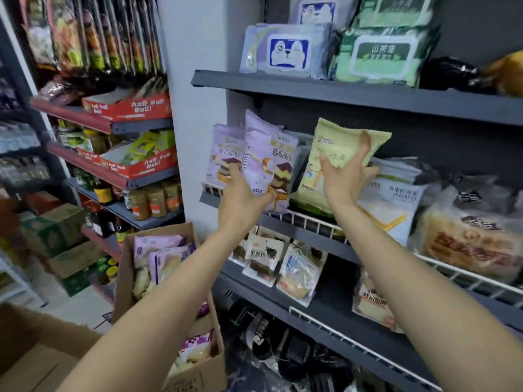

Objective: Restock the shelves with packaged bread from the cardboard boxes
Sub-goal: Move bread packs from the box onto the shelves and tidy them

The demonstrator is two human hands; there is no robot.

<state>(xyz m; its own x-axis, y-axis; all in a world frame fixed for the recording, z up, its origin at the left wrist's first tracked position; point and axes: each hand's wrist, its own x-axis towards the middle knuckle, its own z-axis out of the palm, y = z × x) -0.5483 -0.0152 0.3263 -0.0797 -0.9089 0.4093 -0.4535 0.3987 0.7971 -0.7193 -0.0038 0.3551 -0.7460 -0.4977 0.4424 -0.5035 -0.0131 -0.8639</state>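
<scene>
Two hands up at middle shelf (308,220): left hand (243,198) grips purple bread packs (268,159), right hand (343,176) holds yellow pack (336,148), fingers partly hidden behind it. Cardboard box (169,292) of packs near left, bottom edge cut off.

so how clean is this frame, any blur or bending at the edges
Head view: wide-angle bending bows the grey shelf and side racks; the bread bag at far right is smeared; the purple bread packs and yellow pack in the left hand and right hand stay readable; lighting is flat.
</scene>
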